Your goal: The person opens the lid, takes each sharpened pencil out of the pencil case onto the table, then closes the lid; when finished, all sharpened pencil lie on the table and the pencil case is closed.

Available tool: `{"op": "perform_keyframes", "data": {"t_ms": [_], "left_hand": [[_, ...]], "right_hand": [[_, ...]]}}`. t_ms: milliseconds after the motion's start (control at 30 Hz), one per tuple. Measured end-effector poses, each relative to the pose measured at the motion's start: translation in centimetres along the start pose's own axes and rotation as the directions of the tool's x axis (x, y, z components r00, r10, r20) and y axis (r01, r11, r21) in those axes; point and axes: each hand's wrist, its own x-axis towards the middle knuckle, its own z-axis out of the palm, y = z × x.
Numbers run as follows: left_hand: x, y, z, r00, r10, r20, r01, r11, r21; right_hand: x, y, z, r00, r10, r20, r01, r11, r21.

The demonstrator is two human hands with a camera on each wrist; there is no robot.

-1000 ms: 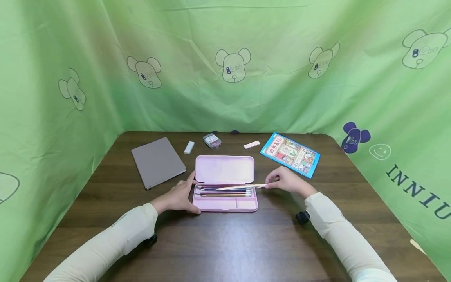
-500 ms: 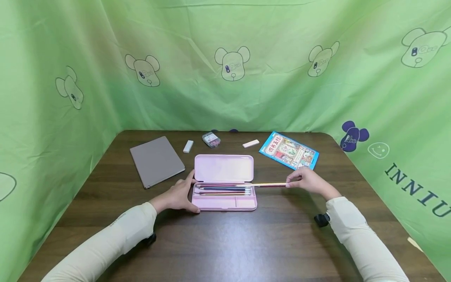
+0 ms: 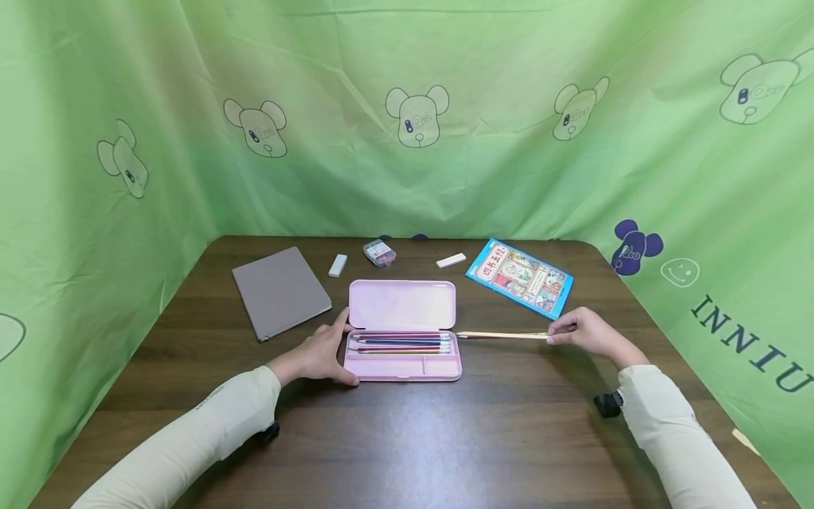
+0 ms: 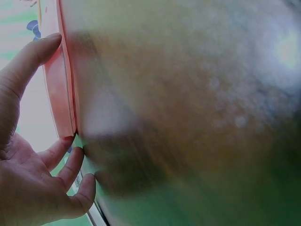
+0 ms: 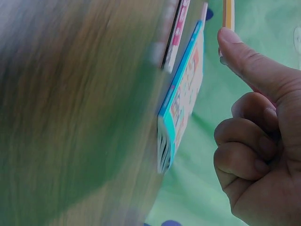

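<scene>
A pink pencil case [image 3: 386, 366] lies with its lid raised in the head view. Several pencils [image 3: 400, 343] fill its rear compartment, while the front compartments look bare. At its left end my left hand [image 3: 316, 353] holds the case, thumb at the front corner and fingers towards the hinge; the left wrist view shows the thumb [image 4: 47, 47] against the case wall. Right of the case, my right hand [image 3: 588, 331] pinches the end of a slim pencil [image 3: 502, 335] between thumb and forefinger. Its other end is near the case's right side. Whether two pencils lie together there is unclear.
A grey notebook [image 3: 282, 292] lies at the left of the brown table [image 3: 407, 438]. Behind the case are a white eraser [image 3: 338, 265], a small clear box [image 3: 379, 252] and a pale pink eraser-like block [image 3: 451, 260]. A blue-edged comic book [image 3: 521, 277] lies back right.
My right hand has moved to the right, drawing the pencil out of the case and past its right edge. The left hand has stayed at the case's left end.
</scene>
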Motion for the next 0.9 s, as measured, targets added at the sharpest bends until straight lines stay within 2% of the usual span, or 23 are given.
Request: {"op": "perform_keyframes", "data": {"t_ms": [300,467,567,700,900], "left_hand": [[-0.1,0.1,0.1,1.0,-0.007,0.007,0.007,1.0,-0.018],[-0.1,0.1,0.2,1.0,-0.006,0.016,0.007,1.0,-0.025],[-0.1,0.1,0.2,1.0,-0.005,0.018,0.006,1.0,-0.021],[-0.1,0.1,0.1,1.0,-0.01,0.009,0.01,1.0,-0.012],[-0.2,0.2,-0.2,1.0,-0.015,0.012,0.015,1.0,-0.013]], "right_hand": [[-0.1,1.0,0.3,1.0,-0.003,0.03,0.003,1.0,-0.012],[0.0,1.1,0.5,0.998,0.04,0.041,-0.039,0.999,-0.026],[0.0,1.0,0.4,0.996,0.079,0.032,-0.078,0.997,-0.028],[0.2,0.7,0.3,0.996,0.091,0.014,-0.09,0.996,-0.02],[0.9,-0.2,0.5,0.998,0.061,-0.014,-0.061,0.998,-0.004]]}}
